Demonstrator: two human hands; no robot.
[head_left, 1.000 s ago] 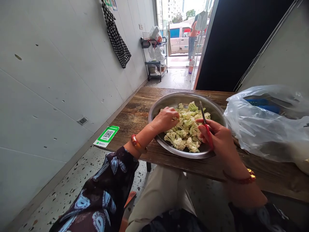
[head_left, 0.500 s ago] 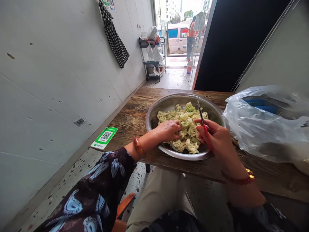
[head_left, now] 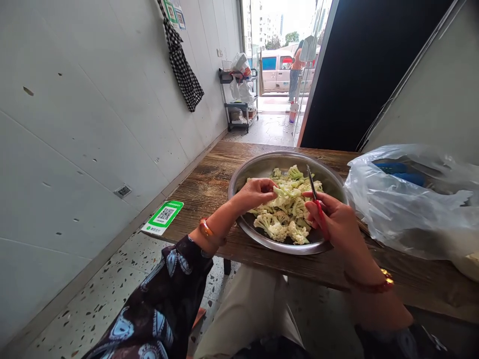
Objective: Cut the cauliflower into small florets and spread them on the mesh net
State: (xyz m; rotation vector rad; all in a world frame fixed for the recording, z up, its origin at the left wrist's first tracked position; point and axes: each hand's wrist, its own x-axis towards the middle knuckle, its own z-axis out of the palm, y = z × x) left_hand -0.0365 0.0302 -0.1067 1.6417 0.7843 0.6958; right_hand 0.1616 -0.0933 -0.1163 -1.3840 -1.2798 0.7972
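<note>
Cauliflower florets fill much of a wide steel bowl on the wooden table. Over the bowl's left side, my left hand pinches a pale green cauliflower floret between thumb and fingers. My right hand is closed around red-handled scissors above the right side of the bowl. Their dark blades point up and away from me, and look nearly together. The scissors stand apart from the floret in my left hand.
A translucent plastic bag with blue items inside lies right of the bowl. A green QR-code card sits at the table's left edge. Beyond stand a loaded cart and a doorway; a person is outside beside a van.
My left hand has risen from among the florets and now holds one up. The right hand keeps the scissors in nearly the same place. The view has tilted slightly upward.
</note>
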